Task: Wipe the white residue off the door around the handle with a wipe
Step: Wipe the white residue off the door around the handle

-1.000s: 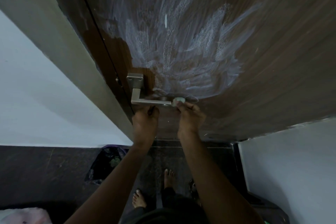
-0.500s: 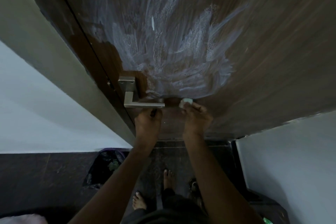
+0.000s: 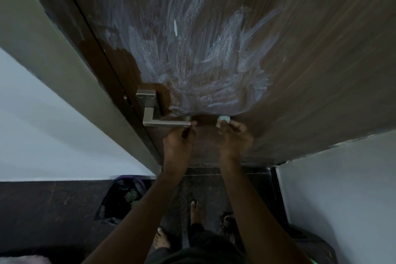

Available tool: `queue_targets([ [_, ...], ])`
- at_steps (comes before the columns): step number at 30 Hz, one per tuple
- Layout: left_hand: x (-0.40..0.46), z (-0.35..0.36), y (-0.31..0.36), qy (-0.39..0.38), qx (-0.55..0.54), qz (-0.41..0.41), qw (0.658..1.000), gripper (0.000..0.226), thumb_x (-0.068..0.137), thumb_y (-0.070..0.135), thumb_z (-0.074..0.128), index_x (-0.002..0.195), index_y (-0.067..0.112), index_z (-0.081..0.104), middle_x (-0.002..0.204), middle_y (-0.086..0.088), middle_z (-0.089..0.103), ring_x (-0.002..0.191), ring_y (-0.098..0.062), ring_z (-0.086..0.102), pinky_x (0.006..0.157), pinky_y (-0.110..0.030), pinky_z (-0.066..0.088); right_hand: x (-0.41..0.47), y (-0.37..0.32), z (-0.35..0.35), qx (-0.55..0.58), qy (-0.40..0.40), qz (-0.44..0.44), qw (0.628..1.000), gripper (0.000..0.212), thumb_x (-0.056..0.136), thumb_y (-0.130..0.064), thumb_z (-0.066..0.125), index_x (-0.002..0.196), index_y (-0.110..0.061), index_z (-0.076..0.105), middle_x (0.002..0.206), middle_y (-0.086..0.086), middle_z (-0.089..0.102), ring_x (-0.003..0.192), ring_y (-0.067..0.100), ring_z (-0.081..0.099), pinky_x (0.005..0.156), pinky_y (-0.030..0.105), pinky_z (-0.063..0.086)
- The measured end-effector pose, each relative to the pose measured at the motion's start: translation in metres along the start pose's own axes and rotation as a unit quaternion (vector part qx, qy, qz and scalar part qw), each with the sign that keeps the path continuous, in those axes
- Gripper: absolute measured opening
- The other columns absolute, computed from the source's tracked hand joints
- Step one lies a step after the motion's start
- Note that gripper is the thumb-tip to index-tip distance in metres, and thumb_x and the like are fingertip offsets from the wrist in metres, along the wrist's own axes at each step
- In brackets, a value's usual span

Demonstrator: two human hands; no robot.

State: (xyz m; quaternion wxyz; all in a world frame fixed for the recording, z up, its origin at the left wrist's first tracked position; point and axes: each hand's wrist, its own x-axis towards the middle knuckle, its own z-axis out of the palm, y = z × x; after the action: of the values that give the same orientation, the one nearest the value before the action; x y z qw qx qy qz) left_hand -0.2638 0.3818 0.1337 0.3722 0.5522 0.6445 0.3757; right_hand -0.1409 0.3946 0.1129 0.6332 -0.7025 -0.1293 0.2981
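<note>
wiping a brown door (image 3: 321,70) just right of its lever handle (image 3: 166,122).
right hand (image 3: 234,137) pinches a balled wipe (image 3: 223,119) at the white residue (image 3: 203,66)'s lower edge; left hand (image 3: 179,141) grips the lever tip. next, upward strokes seem needed.

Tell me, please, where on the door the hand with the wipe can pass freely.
Free: the gap between handle tip and wipe, the bare wood right of the residue, and below both hands. Crowded: at the handle, where the left hand sits beside the right hand.
</note>
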Motion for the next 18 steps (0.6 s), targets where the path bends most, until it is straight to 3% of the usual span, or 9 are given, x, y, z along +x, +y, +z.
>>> queue_targets([
  [2, -0.003, 0.009, 0.004, -0.03, -0.002, 0.029, 0.999, 0.022, 0.098, 0.019, 0.059, 0.116, 0.018, 0.072, 0.105, 0.002, 0.075, 0.092, -0.01, 0.07, 0.084, -0.026, 0.055, 0.001, 0.001, 0.0, -0.065, -0.018, -0.009, 0.998, 0.012, 0.08, -0.011, 0.082, 0.085, -0.014, 0.072, 0.08, 0.004, 0.075, 0.077, 0.022, 0.073, 0.07, 0.039, 0.061],
  [4, -0.003, 0.017, 0.008, -0.038, -0.005, 0.045, 0.998, 0.022, 0.098, 0.019, 0.06, 0.117, 0.02, 0.071, 0.106, 0.006, 0.074, 0.094, -0.002, 0.067, 0.086, -0.018, 0.053, -0.003, 0.0, 0.003, -0.133, -0.063, -0.029, 0.989, 0.009, 0.083, -0.017, 0.08, 0.087, -0.017, 0.072, 0.079, -0.002, 0.074, 0.075, 0.017, 0.072, 0.071, 0.037, 0.061],
  [6, -0.002, 0.024, 0.012, -0.034, -0.007, 0.046, 0.998, 0.021, 0.097, 0.019, 0.061, 0.116, 0.022, 0.071, 0.106, 0.009, 0.074, 0.092, 0.006, 0.064, 0.082, -0.005, 0.047, -0.002, -0.006, 0.001, -0.159, -0.062, -0.065, 0.983, 0.008, 0.083, -0.025, 0.08, 0.086, -0.024, 0.073, 0.073, -0.015, 0.069, 0.069, 0.003, 0.069, 0.062, 0.023, 0.057],
  [8, 0.0, 0.029, 0.013, -0.031, -0.013, 0.048, 0.998, 0.021, 0.097, 0.017, 0.062, 0.116, 0.021, 0.071, 0.108, 0.007, 0.073, 0.091, 0.008, 0.062, 0.08, 0.002, 0.041, 0.004, -0.017, -0.007, -0.167, -0.009, -0.1, 0.981, 0.01, 0.081, -0.029, 0.081, 0.086, -0.027, 0.073, 0.072, -0.017, 0.067, 0.069, 0.0, 0.067, 0.057, 0.012, 0.049],
  [10, 0.0, 0.032, 0.015, -0.032, -0.015, 0.054, 0.998, 0.022, 0.097, 0.016, 0.061, 0.116, 0.02, 0.07, 0.111, 0.007, 0.072, 0.091, 0.008, 0.062, 0.079, 0.002, 0.04, 0.014, -0.025, -0.02, -0.149, 0.045, -0.124, 0.98, 0.012, 0.08, -0.027, 0.082, 0.089, -0.022, 0.074, 0.078, -0.011, 0.072, 0.072, 0.006, 0.069, 0.06, 0.016, 0.053],
  [12, -0.002, 0.036, 0.018, -0.038, -0.009, 0.063, 0.997, 0.022, 0.097, 0.016, 0.06, 0.117, 0.021, 0.07, 0.112, 0.008, 0.07, 0.093, 0.007, 0.062, 0.079, 0.001, 0.04, 0.02, -0.026, -0.029, -0.153, 0.049, -0.142, 0.977, 0.015, 0.081, -0.026, 0.081, 0.093, -0.02, 0.074, 0.083, -0.008, 0.073, 0.075, 0.009, 0.069, 0.064, 0.022, 0.055],
  [16, -0.004, 0.041, 0.028, -0.045, -0.008, 0.085, 0.995, 0.022, 0.097, 0.017, 0.061, 0.116, 0.023, 0.068, 0.109, 0.009, 0.068, 0.091, 0.011, 0.059, 0.078, 0.001, 0.04, 0.012, -0.018, -0.024, -0.259, -0.071, -0.216, 0.939, 0.011, 0.089, -0.022, 0.074, 0.09, -0.011, 0.072, 0.087, 0.002, 0.072, 0.075, 0.011, 0.062, 0.067, 0.02, 0.043],
  [18, -0.006, 0.04, 0.031, -0.054, -0.002, 0.106, 0.993, 0.023, 0.095, 0.015, 0.063, 0.117, 0.022, 0.067, 0.111, 0.009, 0.066, 0.094, 0.009, 0.059, 0.079, -0.001, 0.042, 0.009, -0.02, -0.024, -0.256, -0.074, -0.271, 0.925, 0.008, 0.089, -0.013, 0.073, 0.089, -0.005, 0.072, 0.085, 0.008, 0.072, 0.074, 0.009, 0.057, 0.067, 0.022, 0.045],
])
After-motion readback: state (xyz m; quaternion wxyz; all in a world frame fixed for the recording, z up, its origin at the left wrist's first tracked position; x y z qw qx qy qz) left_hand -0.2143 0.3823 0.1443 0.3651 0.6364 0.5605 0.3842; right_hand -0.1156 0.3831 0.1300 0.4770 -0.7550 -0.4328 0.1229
